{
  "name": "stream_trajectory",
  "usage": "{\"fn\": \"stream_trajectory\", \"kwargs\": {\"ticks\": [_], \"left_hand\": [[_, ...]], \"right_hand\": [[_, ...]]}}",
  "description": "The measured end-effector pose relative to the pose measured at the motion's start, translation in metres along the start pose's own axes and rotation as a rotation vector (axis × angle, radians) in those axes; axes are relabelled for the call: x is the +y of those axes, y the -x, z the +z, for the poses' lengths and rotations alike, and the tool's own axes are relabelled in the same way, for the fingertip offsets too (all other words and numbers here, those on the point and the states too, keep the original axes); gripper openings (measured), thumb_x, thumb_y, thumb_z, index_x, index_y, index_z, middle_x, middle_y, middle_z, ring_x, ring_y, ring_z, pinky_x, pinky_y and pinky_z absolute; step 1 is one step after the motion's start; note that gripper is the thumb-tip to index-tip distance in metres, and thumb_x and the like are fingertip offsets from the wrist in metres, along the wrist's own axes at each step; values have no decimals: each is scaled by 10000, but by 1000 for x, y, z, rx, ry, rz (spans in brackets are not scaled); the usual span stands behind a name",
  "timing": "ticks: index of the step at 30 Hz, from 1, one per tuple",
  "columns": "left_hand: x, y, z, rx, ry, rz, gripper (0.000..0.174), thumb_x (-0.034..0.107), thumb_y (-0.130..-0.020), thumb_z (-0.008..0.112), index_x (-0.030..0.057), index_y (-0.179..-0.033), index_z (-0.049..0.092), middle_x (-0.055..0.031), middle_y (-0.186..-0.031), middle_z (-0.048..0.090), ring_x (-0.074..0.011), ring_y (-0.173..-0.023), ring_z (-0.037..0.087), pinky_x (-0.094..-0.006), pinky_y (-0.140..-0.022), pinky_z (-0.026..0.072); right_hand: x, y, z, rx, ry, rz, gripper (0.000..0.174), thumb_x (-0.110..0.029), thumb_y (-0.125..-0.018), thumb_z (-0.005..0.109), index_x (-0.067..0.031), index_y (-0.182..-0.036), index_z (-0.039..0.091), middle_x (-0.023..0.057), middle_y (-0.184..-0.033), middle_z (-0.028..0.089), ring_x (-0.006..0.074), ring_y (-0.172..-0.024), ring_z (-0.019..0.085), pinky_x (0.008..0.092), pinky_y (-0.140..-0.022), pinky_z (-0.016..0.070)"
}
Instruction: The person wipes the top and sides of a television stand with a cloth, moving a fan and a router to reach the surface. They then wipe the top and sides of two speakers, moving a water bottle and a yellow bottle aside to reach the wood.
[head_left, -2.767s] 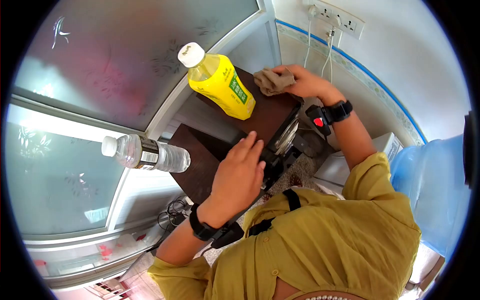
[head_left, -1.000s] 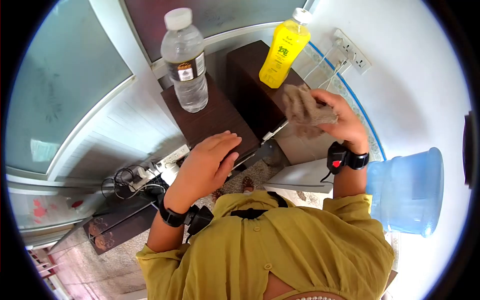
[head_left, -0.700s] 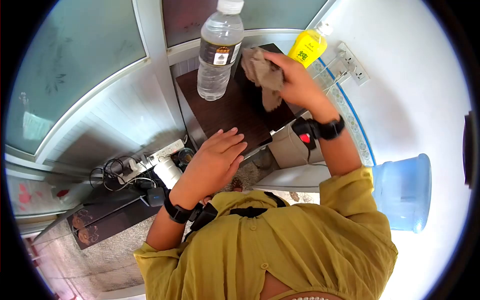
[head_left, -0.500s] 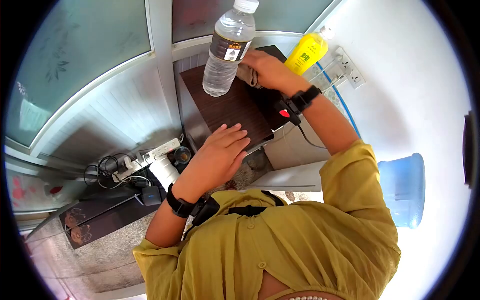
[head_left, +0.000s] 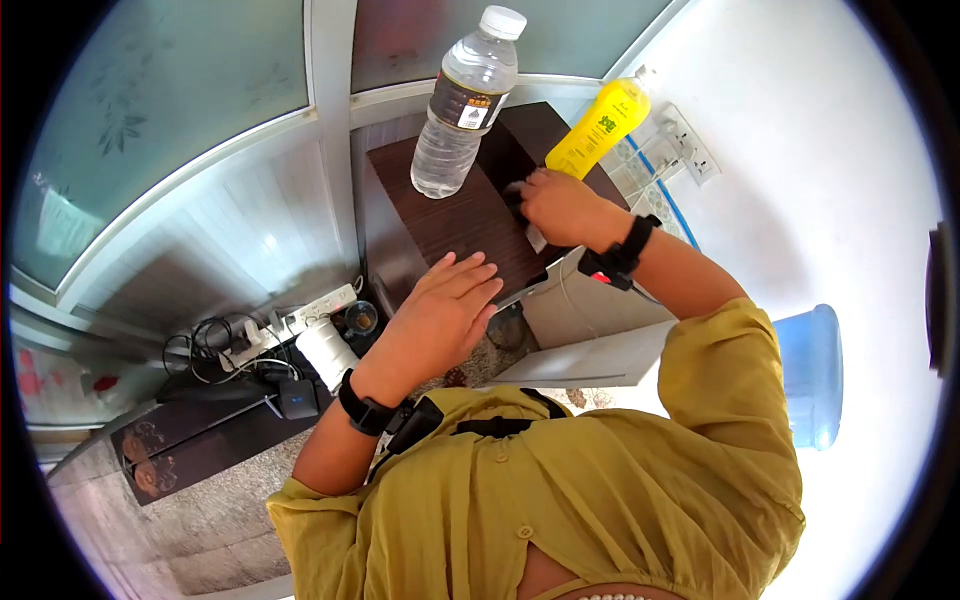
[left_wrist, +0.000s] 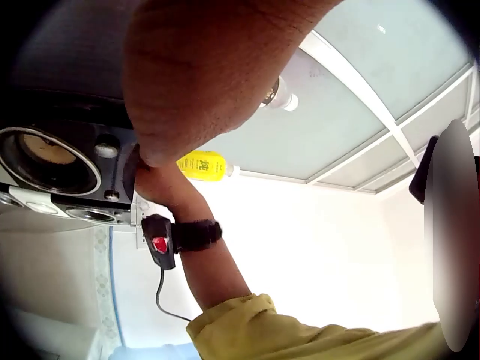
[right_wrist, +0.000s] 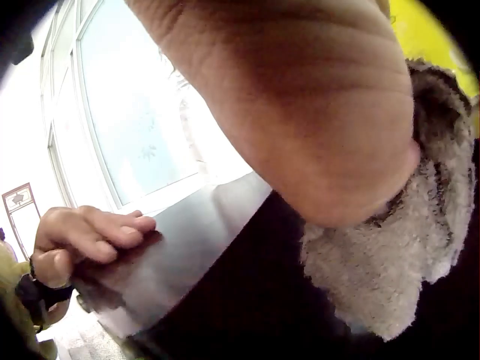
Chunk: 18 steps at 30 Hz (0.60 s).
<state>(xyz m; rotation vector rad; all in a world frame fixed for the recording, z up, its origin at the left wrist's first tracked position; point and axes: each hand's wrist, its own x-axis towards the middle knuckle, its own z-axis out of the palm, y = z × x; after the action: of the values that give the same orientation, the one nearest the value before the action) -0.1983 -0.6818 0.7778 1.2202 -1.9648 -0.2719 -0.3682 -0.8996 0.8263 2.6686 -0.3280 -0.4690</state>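
Observation:
Two dark wood speakers stand side by side, the left speaker nearer and the right speaker beyond it. My left hand rests with extended fingers on the left speaker's top near its front edge. My right hand grips a fuzzy grey-brown cloth low beside the left speaker, near the front of the right one. Most of the cloth is hidden under the hand in the head view. A clear water bottle stands on the left speaker. A yellow drink bottle stands on the right speaker, just behind my right hand.
A power strip with tangled cables and a white cylinder lie low at the left. Cords run from a wall socket on the right. A blue water jug stands at the far right, and frosted panels rise behind.
My right hand has carried the cloth from the right speaker's top leftward beside the water bottle, then back toward the front. My left hand stays on the left speaker. The head view has turned.

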Motion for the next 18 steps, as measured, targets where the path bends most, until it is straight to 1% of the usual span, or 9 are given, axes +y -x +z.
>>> {"fn": "stream_trajectory", "kwargs": {"ticks": [2, 3, 6, 7, 10, 13, 16, 18], "left_hand": [[0, -1, -1, -6, -6, 0, 299, 113, -887, 614, 25, -1172, 622, -135, -1269, 588, -304, -1275, 491, -471, -1112, 333], [0, -1, -1, -9, -8, 0, 299, 114, -887, 615, 24, -1173, 623, -134, -1269, 588, -303, -1274, 491, -471, -1112, 333], [1, -2, 0, -11, 2, -15, 302, 111, -887, 615, 24, -1176, 623, -132, -1266, 593, -302, -1271, 495, -475, -1110, 334], [2, -2, 1, -11, -1, -18, 303, 110, -887, 616, 23, -1177, 623, -132, -1265, 594, -303, -1271, 495, -477, -1109, 334], [4, -3, 1, -11, -11, -23, 304, 105, -885, 616, 20, -1177, 623, -134, -1262, 597, -305, -1271, 495, -482, -1106, 334], [6, -4, 1, -3, -11, -31, 297, 96, -882, 616, 17, -1168, 626, -140, -1258, 599, -308, -1272, 496, -484, -1105, 335], [9, -8, 1, 2, 2, -35, 272, 79, -874, 620, 13, -1138, 638, -145, -1239, 610, -316, -1257, 509, -482, -1093, 350], [8, -8, 1, 16, -1, -33, 246, 64, -869, 621, 12, -1108, 651, -148, -1205, 630, -324, -1232, 533, -477, -1077, 373]], "right_hand": [[-7, 20, 0, 0, -46, -9, 166, -144, -732, 638, -66, -837, 741, 65, -1059, 664, 249, -993, 604, 362, -901, 473], [-12, 29, -4, -1, -70, -3, 157, -140, -719, 638, -68, -815, 738, 63, -1015, 664, 248, -986, 603, 362, -902, 466], [-23, 54, -5, 52, -112, -1, 154, -149, -708, 642, -74, -803, 738, 58, -986, 661, 246, -977, 601, 357, -913, 455], [-28, 62, -8, 71, -167, 11, 119, -95, -732, 605, -54, -755, 715, 82, -948, 654, 253, -994, 572, 345, -907, 452], [-40, 82, -8, 136, -198, 44, 137, -81, -726, 610, -62, -799, 724, 83, -962, 656, 251, -1001, 572, 355, -912, 458], [-56, 102, -16, 88, -367, 134, 191, -35, -686, 618, -58, -849, 715, 95, -983, 661, 277, -1011, 573, 370, -899, 468], [-58, 133, -12, 119, -650, 282, 281, 24, -635, 582, -33, -889, 686, 125, -981, 664, 339, -966, 582, 380, -864, 482], [-51, 153, -8, 262, -787, 447, 283, 29, -647, 565, -25, -899, 682, 128, -955, 667, 336, -910, 615, 387, -808, 510]]}}
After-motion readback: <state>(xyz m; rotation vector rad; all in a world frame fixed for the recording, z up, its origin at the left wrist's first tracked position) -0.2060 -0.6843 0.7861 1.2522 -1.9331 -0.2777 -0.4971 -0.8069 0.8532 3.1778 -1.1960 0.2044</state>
